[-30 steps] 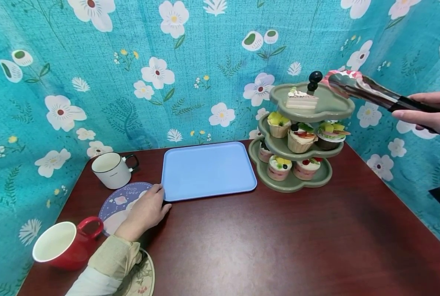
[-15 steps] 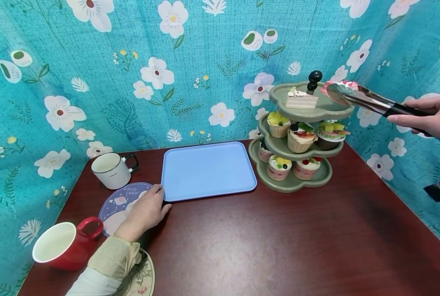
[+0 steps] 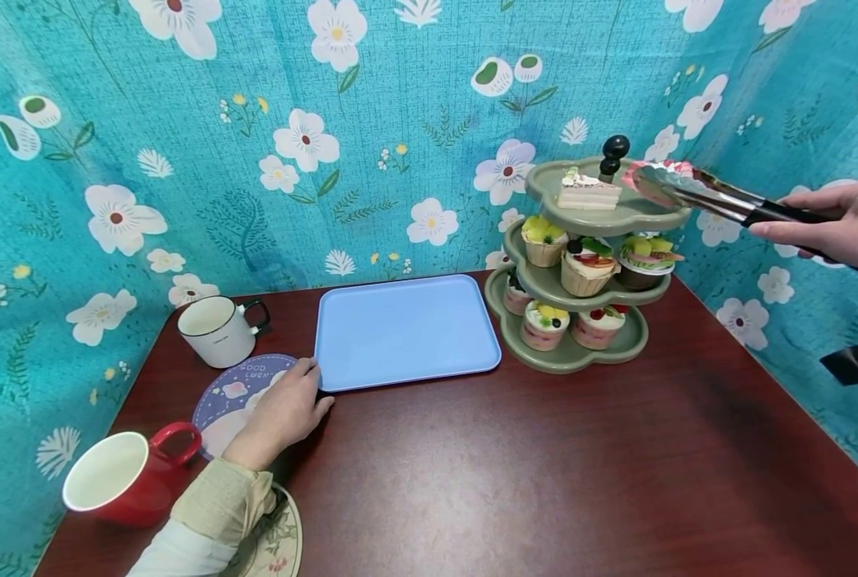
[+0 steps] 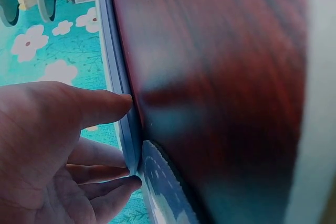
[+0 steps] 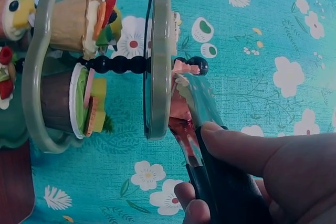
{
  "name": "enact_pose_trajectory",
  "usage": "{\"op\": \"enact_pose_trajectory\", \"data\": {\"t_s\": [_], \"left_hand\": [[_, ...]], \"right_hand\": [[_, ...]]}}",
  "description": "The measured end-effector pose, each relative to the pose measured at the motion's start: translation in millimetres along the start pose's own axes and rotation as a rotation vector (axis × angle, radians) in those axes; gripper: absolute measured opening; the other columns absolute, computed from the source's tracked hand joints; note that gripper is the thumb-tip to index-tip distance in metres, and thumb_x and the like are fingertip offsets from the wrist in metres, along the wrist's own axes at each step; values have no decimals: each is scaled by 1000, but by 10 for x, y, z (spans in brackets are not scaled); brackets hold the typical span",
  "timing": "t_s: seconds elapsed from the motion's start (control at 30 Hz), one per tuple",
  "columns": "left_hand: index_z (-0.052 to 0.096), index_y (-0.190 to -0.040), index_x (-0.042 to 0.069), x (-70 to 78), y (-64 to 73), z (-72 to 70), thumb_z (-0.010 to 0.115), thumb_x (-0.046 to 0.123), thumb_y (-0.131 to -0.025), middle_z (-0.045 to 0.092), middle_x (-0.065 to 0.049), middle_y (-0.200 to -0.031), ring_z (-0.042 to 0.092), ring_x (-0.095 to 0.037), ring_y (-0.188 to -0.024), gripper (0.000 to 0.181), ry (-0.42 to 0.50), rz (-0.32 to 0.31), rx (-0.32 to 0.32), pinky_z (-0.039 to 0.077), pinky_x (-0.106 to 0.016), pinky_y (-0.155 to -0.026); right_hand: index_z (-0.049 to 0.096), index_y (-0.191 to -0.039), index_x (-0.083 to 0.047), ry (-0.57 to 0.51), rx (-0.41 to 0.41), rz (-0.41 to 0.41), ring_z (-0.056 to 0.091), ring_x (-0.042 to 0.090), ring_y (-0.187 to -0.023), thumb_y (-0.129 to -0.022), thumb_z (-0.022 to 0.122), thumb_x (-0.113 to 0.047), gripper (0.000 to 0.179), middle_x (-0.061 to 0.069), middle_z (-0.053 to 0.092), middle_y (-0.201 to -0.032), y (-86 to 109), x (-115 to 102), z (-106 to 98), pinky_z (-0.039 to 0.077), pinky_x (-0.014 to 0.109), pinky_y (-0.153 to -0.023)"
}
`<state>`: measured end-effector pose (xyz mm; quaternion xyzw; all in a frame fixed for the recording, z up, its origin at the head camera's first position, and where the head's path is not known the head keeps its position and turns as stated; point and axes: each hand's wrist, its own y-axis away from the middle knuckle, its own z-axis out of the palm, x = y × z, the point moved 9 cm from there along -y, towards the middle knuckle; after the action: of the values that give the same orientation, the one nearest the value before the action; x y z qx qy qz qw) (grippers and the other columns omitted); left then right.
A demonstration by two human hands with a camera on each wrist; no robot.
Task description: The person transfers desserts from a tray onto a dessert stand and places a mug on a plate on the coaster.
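Observation:
My left hand [image 3: 284, 413] holds the near left corner of a light-blue tray [image 3: 407, 332]. In the left wrist view the thumb touches one side of the tray's rim and the fingers lie round the corner. My right hand [image 3: 843, 228] grips black-handled metal tongs [image 3: 731, 200]. Between the tongs' ends is a pink-topped cake piece [image 5: 181, 103], right at the top tier of a green three-tier stand [image 3: 565, 223] and partly hidden by the metal. A white layered cake slice [image 3: 587, 194] sits to its left, by the black knob [image 3: 616, 147].
Fruit-topped cupcakes [image 3: 587, 272] fill the middle tier; dessert cups [image 3: 544, 327] stand on the lowest. At left are a white mug [image 3: 215, 332], a red mug [image 3: 129, 481], a purple round mat [image 3: 215, 417] and a flowered plate [image 3: 284, 537] partly under my left arm.
My right hand has come slightly down and left, bringing the tongs and the pink cake piece lower onto the top tier. The left hand and the tray have stayed put.

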<state>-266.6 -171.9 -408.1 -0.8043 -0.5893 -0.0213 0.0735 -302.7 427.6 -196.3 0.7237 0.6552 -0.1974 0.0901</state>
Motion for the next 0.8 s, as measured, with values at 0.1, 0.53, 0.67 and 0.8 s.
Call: {"op": "enact_pose_trajectory", "data": {"t_s": [0.1, 0.53, 0.67, 0.8], "left_hand": [[58, -128, -11, -3, -1, 10, 71, 23, -90, 55, -28, -134, 57, -40, -122, 53, 7, -1, -7, 47, -51, -104], [58, -127, -11, -3, 4, 17, 70, 22, -90, 55, -27, -134, 57, -40, -122, 51, 4, 10, -3, 47, -51, -103], [58, -127, -11, 0, 5, 6, 70, 23, -91, 54, -27, -135, 57, -40, -123, 51, 8, 1, -14, 47, -51, -104], [57, -129, -11, -22, -5, 27, 70, 24, -91, 53, -27, -136, 56, -40, -124, 53, 12, -10, -22, 46, -52, -104]], "right_hand": [[55, -121, 10, 8, -12, -4, 40, 25, -56, -97, 55, -49, 64, 6, 50, -65, -7, -7, 8, 32, 37, -48], [42, -141, 13, 91, -22, 54, 45, 22, -56, -93, 51, -62, 89, 13, 60, -70, -63, 18, -5, 35, 35, -47], [48, -135, 13, 126, -20, 42, 44, 22, -57, -93, 51, -63, 87, 12, 58, -68, -74, -7, -19, 33, 35, -48], [51, -128, 13, 167, -18, 25, 43, 24, -56, -93, 52, -62, 83, 11, 57, -66, -75, -58, -41, 32, 35, -47]]}}
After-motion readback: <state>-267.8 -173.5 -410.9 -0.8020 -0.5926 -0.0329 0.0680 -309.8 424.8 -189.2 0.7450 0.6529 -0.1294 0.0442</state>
